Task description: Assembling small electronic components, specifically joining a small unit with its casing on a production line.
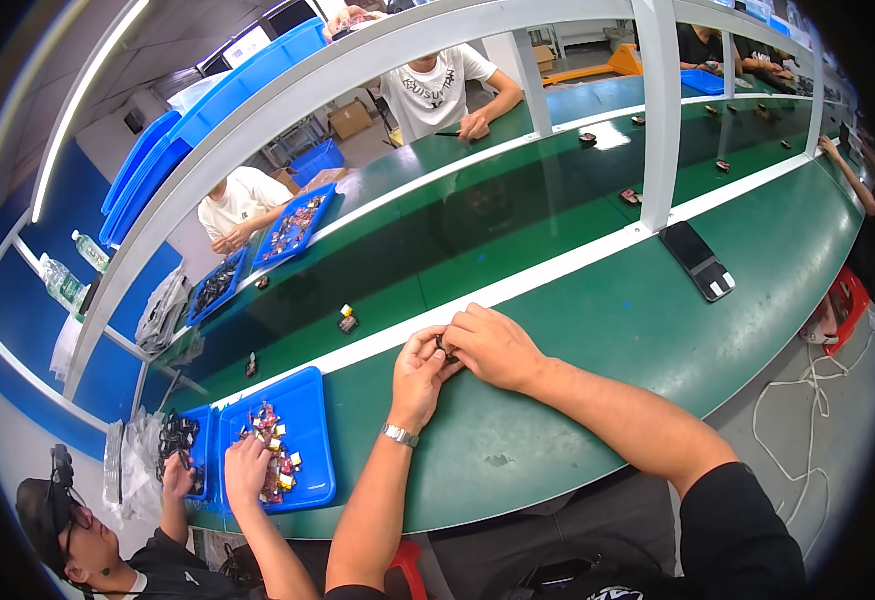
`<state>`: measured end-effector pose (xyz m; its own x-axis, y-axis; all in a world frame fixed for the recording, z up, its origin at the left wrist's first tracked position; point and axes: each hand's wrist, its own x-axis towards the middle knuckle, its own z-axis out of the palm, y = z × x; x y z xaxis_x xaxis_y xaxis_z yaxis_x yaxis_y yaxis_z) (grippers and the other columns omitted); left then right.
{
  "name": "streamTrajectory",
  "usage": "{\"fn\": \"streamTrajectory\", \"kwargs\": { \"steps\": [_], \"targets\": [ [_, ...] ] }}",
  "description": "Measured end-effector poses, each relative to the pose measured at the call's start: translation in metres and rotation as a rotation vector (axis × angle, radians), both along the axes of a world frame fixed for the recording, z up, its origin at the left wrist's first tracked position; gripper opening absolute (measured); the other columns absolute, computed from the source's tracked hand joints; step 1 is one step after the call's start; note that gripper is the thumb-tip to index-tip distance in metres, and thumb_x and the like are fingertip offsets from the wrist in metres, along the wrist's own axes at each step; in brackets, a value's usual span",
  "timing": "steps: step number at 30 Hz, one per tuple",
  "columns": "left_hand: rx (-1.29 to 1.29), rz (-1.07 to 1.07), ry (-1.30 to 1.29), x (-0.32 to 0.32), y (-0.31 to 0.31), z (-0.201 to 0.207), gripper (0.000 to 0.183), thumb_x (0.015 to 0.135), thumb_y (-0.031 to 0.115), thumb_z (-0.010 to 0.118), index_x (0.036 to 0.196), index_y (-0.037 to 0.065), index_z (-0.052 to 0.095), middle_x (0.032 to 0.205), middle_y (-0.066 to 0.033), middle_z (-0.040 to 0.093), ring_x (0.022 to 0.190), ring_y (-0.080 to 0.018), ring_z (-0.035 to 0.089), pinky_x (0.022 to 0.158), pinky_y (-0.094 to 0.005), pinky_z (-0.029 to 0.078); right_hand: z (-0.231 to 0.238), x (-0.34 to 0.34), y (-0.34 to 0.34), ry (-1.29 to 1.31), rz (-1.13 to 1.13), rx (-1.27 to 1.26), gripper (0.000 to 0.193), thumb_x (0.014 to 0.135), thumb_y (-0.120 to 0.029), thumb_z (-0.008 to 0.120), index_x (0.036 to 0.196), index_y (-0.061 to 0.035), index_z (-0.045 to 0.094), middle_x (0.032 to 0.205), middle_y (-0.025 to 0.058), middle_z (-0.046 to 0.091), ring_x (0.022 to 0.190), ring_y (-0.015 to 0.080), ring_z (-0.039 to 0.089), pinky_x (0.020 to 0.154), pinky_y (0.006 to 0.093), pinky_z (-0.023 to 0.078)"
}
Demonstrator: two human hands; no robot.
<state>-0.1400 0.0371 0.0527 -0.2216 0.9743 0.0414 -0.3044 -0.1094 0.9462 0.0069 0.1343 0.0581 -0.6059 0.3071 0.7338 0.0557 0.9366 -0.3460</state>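
Observation:
Both my hands meet above the green table (518,450), close to the white strip along the conveyor. My left hand (420,378), with a metal watch on its wrist, is closed round a small black part (445,346). Fingers of my right hand (493,345) are bent onto the same part from the right. Most of the part is covered by my fingers, so its exact kind does not show. Farther right on the table lies a black phone-like device (698,262).
At left, a co-worker's hands reach into blue trays (326,470) of small red, yellow and black parts. Small assemblies (348,320) sit along the green conveyor (408,285). A white frame post (658,120) rises beyond my hands. Other people sit across the line.

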Motion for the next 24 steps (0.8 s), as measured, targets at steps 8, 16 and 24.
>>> {"fn": "streamTrajectory", "kwargs": {
  "steps": [8, 16, 24],
  "targets": [
    [0.026, 0.011, 0.010, 0.001, 0.001, -0.002, 0.023, 0.097, 0.001, 0.047, 0.120, 0.006, 0.047, 0.118, -0.0119, 0.061, 0.106, -0.0215, 0.062, 0.096, -0.0426, 0.053, 0.005, 0.007, 0.000, 0.017, 0.001, -0.139, 0.007, 0.077, -0.007, 0.070, 0.081, -0.0059, 0.063, 0.100, 0.0064, 0.053, 0.095, 0.0256, 0.051, 0.081, 0.0374, 0.048],
    [0.056, -0.058, 0.027, -0.007, -0.001, -0.003, 0.007, 0.099, 0.005, 0.049, 0.106, 0.005, 0.051, 0.120, -0.0122, 0.059, 0.107, -0.0225, 0.062, 0.096, -0.0438, 0.054, 0.006, 0.010, 0.004, -0.019, 0.100, -0.401, 0.006, 0.083, -0.009, 0.066, 0.087, -0.0040, 0.067, 0.113, 0.0070, 0.056, 0.110, 0.0255, 0.050, 0.093, 0.0365, 0.046],
    [0.028, -0.072, 0.134, -0.009, -0.001, -0.004, 0.009, 0.099, 0.006, 0.052, 0.108, 0.004, 0.052, 0.114, -0.0101, 0.060, 0.106, -0.0199, 0.062, 0.095, -0.0418, 0.055, 0.001, 0.011, 0.010, -0.038, 0.160, -0.504, 0.009, 0.084, -0.013, 0.067, 0.087, -0.0047, 0.068, 0.115, 0.0068, 0.058, 0.116, 0.0259, 0.049, 0.101, 0.0368, 0.042]
  ]
}}
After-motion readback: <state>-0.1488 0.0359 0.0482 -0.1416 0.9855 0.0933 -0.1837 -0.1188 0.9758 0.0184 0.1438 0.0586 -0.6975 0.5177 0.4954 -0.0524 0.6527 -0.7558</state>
